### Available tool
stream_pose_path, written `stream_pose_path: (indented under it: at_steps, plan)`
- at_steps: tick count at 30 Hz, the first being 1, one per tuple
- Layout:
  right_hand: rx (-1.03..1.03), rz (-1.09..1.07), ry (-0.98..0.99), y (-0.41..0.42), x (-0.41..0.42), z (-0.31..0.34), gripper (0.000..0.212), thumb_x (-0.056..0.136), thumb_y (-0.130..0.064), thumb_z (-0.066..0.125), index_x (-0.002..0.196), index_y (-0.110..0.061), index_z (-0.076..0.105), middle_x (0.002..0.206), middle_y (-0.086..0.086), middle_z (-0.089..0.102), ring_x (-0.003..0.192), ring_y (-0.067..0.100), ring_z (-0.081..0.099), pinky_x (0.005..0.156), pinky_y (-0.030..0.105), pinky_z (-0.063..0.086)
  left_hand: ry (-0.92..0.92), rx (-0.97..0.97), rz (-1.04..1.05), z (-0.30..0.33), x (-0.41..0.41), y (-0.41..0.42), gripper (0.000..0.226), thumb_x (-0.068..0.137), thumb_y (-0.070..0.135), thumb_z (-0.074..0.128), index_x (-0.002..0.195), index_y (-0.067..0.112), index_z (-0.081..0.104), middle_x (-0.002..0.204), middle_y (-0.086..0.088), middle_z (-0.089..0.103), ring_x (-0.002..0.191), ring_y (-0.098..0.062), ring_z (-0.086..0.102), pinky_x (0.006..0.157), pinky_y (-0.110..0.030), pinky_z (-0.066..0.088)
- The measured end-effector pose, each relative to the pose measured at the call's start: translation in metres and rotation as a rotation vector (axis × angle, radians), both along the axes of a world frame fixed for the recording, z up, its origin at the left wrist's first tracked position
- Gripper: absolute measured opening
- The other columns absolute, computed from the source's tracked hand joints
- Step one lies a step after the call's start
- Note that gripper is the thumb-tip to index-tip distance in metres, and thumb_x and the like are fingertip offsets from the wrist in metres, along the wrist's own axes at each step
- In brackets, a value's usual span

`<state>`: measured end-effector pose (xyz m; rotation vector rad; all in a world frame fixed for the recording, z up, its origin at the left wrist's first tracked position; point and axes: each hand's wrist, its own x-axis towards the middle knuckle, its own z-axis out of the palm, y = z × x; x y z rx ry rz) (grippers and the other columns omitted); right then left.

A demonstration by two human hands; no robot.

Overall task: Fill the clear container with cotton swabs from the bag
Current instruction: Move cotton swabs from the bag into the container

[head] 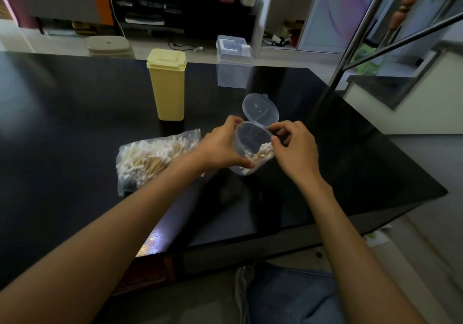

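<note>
Container [253, 145]: clear, round, lid [260, 109] hinged open and standing up behind the mouth. Tilted, mouth toward the camera, held above the table [75, 123] near its middle, a little toward the right edge. Whether its base touches the table cannot be told.

Swabs [261, 154]: small white-tipped cluster lying in the low side of the container.

Left hand [221, 145]: wrapped round the container's left wall, fingers [234, 120] curled at the rim, thumb under the base.

Right hand [295, 145]: at the container's right rim, fingers curled, thumb and forefinger close together at the edge; whether they pinch the rim or a swab cannot be told.

Bag [150, 158]: clear plastic, full of swabs, lying flat just left of the container, partly under the left forearm.

Yellow box [167, 84]: tall, lidded, upright, behind the bag toward the far edge.

Clear box [234, 62]: rectangular, lidded, at the far edge, right of the yellow box.
</note>
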<state>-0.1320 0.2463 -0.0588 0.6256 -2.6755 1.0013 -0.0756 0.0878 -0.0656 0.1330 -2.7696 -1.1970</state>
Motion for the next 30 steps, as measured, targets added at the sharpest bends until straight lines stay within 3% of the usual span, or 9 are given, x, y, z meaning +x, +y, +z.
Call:
stream_pose_path:
  at_steps: [6, 10, 13, 16, 20, 23, 26, 30]
  plan:
    - [-0.034, -0.042, -0.150, 0.002, -0.005, -0.002, 0.016, 0.094, -0.018, 0.052, 0.103, -0.025, 0.063, 0.104, -0.006, 0.050, 0.087, 0.007, 0.054, 0.077, 0.023, 0.046, -0.061, 0.154, 0.009, -0.013, -0.011, 0.000, 0.094, 0.061, 0.026, 0.088, 0.134, 0.013, 0.030, 0.132, -0.001, 0.048, 0.120, -0.016, 0.049, 0.102, -0.037, 0.043]
    - [-0.028, -0.035, -0.154, 0.003, -0.006, -0.003, 0.016, 0.094, -0.019, 0.052, 0.099, -0.026, 0.065, 0.103, -0.006, 0.051, 0.086, 0.007, 0.054, 0.077, 0.025, 0.046, -0.106, 0.258, 0.013, -0.021, -0.013, 0.000, 0.095, 0.063, 0.019, 0.087, 0.136, 0.011, 0.026, 0.129, 0.002, 0.043, 0.121, -0.011, 0.045, 0.100, -0.026, 0.041]
    - [-0.037, -0.047, -0.150, 0.003, -0.007, -0.002, 0.015, 0.094, -0.018, 0.053, 0.100, -0.025, 0.065, 0.105, -0.005, 0.053, 0.080, 0.005, 0.052, 0.071, 0.019, 0.041, -0.115, 0.245, 0.010, -0.018, -0.012, 0.001, 0.104, 0.063, 0.018, 0.087, 0.142, 0.009, 0.021, 0.138, -0.002, 0.041, 0.126, -0.013, 0.044, 0.100, -0.022, 0.038]
    - [-0.069, -0.078, -0.109, 0.003, -0.006, 0.002, 0.015, 0.093, -0.016, 0.054, 0.103, -0.022, 0.063, 0.110, -0.001, 0.054, 0.081, 0.004, 0.052, 0.063, 0.012, 0.038, -0.114, 0.162, -0.019, -0.002, -0.005, 0.000, 0.112, 0.065, 0.018, 0.085, 0.148, 0.008, 0.011, 0.152, -0.005, 0.029, 0.134, -0.012, 0.033, 0.101, -0.016, 0.030]
    - [-0.114, -0.022, -0.026, -0.001, 0.002, 0.010, 0.018, 0.093, -0.014, 0.053, 0.106, -0.020, 0.065, 0.111, 0.001, 0.059, 0.082, 0.004, 0.054, 0.063, 0.009, 0.040, 0.045, -0.058, 0.002, 0.029, 0.020, -0.021, 0.075, 0.081, 0.012, 0.071, 0.145, 0.013, 0.031, 0.148, -0.003, 0.036, 0.134, -0.016, 0.037, 0.103, -0.022, 0.031]
    - [-0.129, 0.093, -0.035, -0.015, 0.016, 0.012, 0.019, 0.093, -0.013, 0.053, 0.107, -0.019, 0.065, 0.109, -0.003, 0.061, 0.084, 0.001, 0.056, 0.066, 0.007, 0.042, 0.160, -0.277, 0.138, 0.035, 0.050, -0.046, 0.051, 0.089, 0.010, 0.058, 0.138, 0.019, 0.043, 0.142, 0.001, 0.044, 0.129, -0.017, 0.042, 0.103, -0.029, 0.035]
    - [-0.078, 0.232, -0.062, -0.034, 0.034, 0.010, 0.019, 0.093, -0.014, 0.054, 0.106, -0.020, 0.066, 0.098, -0.006, 0.064, 0.080, 0.001, 0.058, 0.068, 0.008, 0.046, 0.122, -0.429, 0.263, 0.021, 0.075, -0.068, 0.048, 0.092, 0.014, 0.052, 0.139, 0.018, 0.041, 0.142, -0.001, 0.045, 0.130, -0.021, 0.040, 0.100, -0.039, 0.039]
    - [-0.001, 0.336, -0.223, -0.059, 0.050, 0.001, 0.024, 0.093, -0.016, 0.051, 0.110, -0.018, 0.068, 0.099, -0.001, 0.071, 0.090, 0.009, 0.064, 0.084, 0.024, 0.051, -0.060, -0.511, 0.322, -0.010, 0.091, -0.085, 0.057, 0.097, 0.034, 0.043, 0.148, 0.012, 0.027, 0.154, -0.007, 0.028, 0.142, -0.024, 0.024, 0.113, -0.035, 0.022]
